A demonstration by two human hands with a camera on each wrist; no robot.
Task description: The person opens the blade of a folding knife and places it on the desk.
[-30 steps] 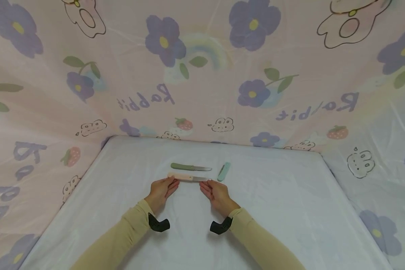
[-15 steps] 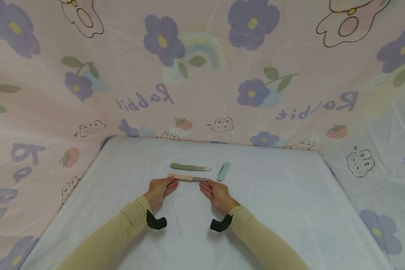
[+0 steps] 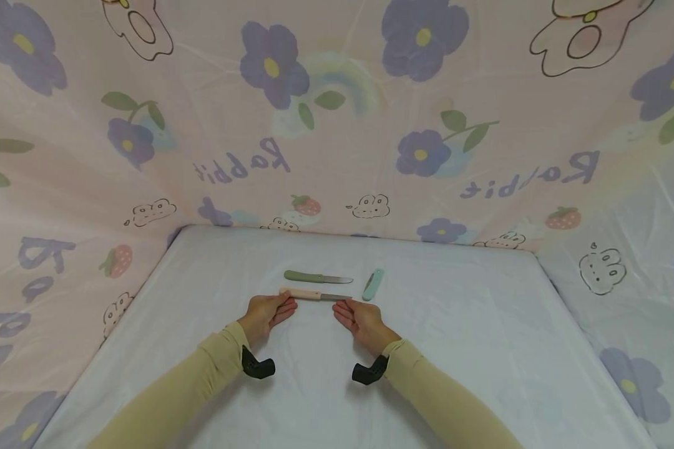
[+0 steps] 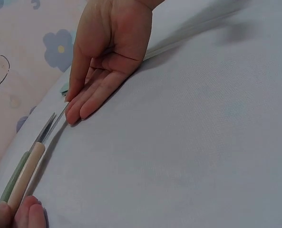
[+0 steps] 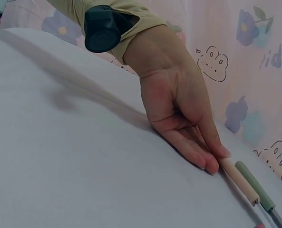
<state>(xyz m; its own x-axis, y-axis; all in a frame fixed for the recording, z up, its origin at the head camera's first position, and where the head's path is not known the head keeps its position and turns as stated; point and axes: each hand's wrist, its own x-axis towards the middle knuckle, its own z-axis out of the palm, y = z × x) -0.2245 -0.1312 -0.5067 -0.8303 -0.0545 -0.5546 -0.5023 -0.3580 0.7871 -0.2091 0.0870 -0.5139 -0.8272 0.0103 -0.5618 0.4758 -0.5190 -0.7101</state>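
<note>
A folding knife with a pale peach handle [image 3: 306, 294] and its blade out to the right is stretched between both hands. My left hand [image 3: 265, 317] pinches the handle's end between thumb and fingers. The blade's tip is pinched by my right hand [image 3: 365, 321]. In the left wrist view the peach knife [image 4: 27, 172] looks slightly raised, with a shadow beside it. Just behind it lies a green-handled knife [image 3: 304, 277], blade out, also pointing right. To the right of both sits a mint-green folding knife [image 3: 373, 285], folded and slanted.
All the knives are over a table covered with a white cloth [image 3: 455, 349]. Behind and at the sides hangs a pink printed curtain [image 3: 337, 143] with flowers and rabbits. A black wrist mount [image 3: 258, 365] sticks out from each cuff.
Both hands keep their hold on the peach knife. My left forearm has shifted slightly to the left; the knives stay almost where they were.
</note>
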